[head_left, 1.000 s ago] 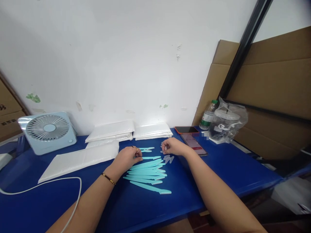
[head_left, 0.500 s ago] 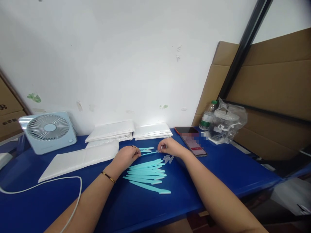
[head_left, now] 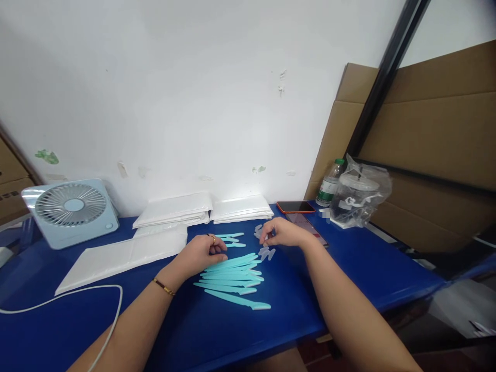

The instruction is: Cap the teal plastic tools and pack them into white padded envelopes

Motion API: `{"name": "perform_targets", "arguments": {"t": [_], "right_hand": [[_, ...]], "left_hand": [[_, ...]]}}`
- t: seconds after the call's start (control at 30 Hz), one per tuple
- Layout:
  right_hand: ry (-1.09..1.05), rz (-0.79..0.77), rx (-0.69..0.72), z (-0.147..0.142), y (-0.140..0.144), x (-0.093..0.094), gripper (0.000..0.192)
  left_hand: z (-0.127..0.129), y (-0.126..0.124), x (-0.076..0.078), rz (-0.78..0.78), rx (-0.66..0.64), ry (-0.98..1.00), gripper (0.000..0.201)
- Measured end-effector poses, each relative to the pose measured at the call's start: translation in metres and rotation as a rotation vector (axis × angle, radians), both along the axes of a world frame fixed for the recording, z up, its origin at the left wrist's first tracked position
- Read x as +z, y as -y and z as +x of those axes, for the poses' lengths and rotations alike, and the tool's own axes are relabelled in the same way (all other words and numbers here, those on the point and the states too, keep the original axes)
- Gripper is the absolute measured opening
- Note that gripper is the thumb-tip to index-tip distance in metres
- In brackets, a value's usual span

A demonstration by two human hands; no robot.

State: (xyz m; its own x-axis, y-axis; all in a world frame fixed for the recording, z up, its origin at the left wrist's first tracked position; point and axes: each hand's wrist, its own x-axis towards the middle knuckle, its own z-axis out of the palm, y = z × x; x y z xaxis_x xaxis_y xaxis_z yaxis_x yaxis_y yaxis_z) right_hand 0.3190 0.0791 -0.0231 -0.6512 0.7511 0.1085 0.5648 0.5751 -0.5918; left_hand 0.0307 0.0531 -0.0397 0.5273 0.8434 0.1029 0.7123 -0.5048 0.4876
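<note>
On the blue table (head_left: pixel 349 268) lies a fanned pile of several teal plastic razors (head_left: pixel 232 276). My left hand (head_left: pixel 201 252), with a ring and a gold bracelet, rests curled at the pile's upper left end, fingertips touching the handles. Two more teal razors (head_left: pixel 231 239) lie apart just beyond it. My right hand (head_left: pixel 282 233) is bent down over small clear caps (head_left: pixel 267 252), thumb and fingers pinched on one at the far side. Whether the left hand grips a razor is hidden by its fingers.
A pale blue desk fan (head_left: pixel 70 211) stands at the far left with a white cable (head_left: pixel 77 294) in front. Stacks of white bags (head_left: pixel 174 209) lie along the wall. Two phones (head_left: pixel 296 206), a water bottle (head_left: pixel 329 183) and a bagged jar (head_left: pixel 358 199) sit at right.
The teal razor held between both hands half a second ago now lies on the table beside the other separate one. My right hand moved slightly right to the clear caps.
</note>
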Motion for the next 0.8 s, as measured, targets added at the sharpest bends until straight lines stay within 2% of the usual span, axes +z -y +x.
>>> {"name": "perform_targets", "arguments": {"t": [0.1, 0.3, 0.53, 0.67, 0.8], "right_hand": [[0.062, -0.047, 0.033, 0.001, -0.002, -0.004, 0.015], [0.054, 0.063, -0.012, -0.01, -0.01, -0.018, 0.015], [-0.006, 0.084, 0.003, -0.019, -0.006, -0.021, 0.015], [-0.053, 0.08, 0.011, -0.032, -0.002, -0.025, 0.015], [-0.049, 0.131, -0.05, -0.046, 0.0, -0.027, 0.013]], "left_hand": [[0.003, 0.0, -0.002, -0.073, -0.033, -0.002, 0.02], [-0.001, -0.005, -0.004, 0.069, 0.063, -0.058, 0.021], [0.001, -0.005, -0.005, 0.018, 0.047, -0.044, 0.018], [0.003, -0.007, -0.005, 0.042, 0.05, -0.06, 0.016], [0.002, -0.01, -0.007, 0.093, 0.08, -0.088, 0.016]]}}
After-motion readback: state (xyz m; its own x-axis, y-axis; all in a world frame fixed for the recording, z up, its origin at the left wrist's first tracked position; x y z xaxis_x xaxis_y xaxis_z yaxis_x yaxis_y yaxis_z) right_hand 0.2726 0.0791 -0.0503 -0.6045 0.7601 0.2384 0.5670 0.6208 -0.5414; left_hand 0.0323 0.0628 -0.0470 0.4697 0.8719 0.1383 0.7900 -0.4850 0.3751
